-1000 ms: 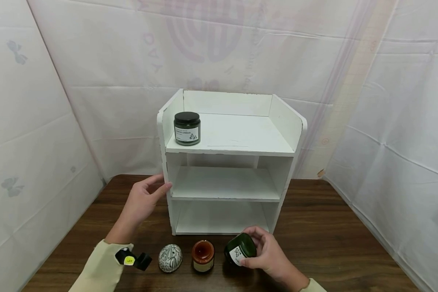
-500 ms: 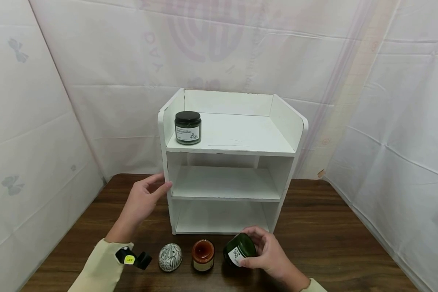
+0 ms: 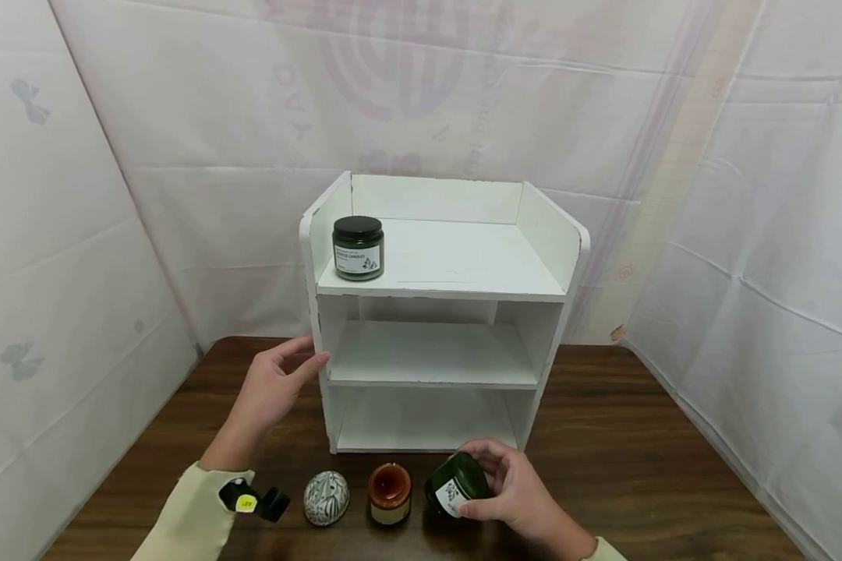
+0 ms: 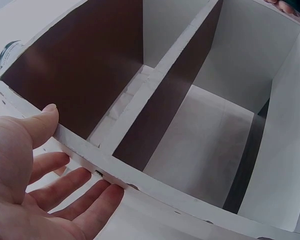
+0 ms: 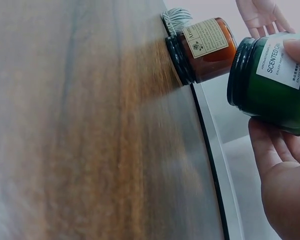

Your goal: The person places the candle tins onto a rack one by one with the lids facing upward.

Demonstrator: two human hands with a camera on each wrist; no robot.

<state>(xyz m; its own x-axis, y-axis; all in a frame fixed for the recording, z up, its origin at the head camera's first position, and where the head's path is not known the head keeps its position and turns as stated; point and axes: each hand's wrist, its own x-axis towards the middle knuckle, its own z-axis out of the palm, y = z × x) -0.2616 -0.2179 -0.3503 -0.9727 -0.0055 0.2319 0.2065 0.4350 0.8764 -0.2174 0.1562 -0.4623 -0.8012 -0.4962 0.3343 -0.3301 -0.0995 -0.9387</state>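
A white three-tier shelf unit stands on the brown table. My left hand rests with straight fingers against the unit's left wall. My right hand grips a dark green candle jar with a white label, tilted and just off the table in front of the unit; the same jar fills the right wrist view. Beside it stand an amber jar and a patterned egg-shaped ornament. Another green jar with a black lid sits on the top shelf at its left.
White sheeting hangs behind and on both sides of the table. The middle and bottom shelves hold nothing. A black wrist camera with a yellow tag is strapped to my left sleeve.
My right hand has shifted the green jar slightly left and down and tipped it further. The left hand stays on the shelf wall.
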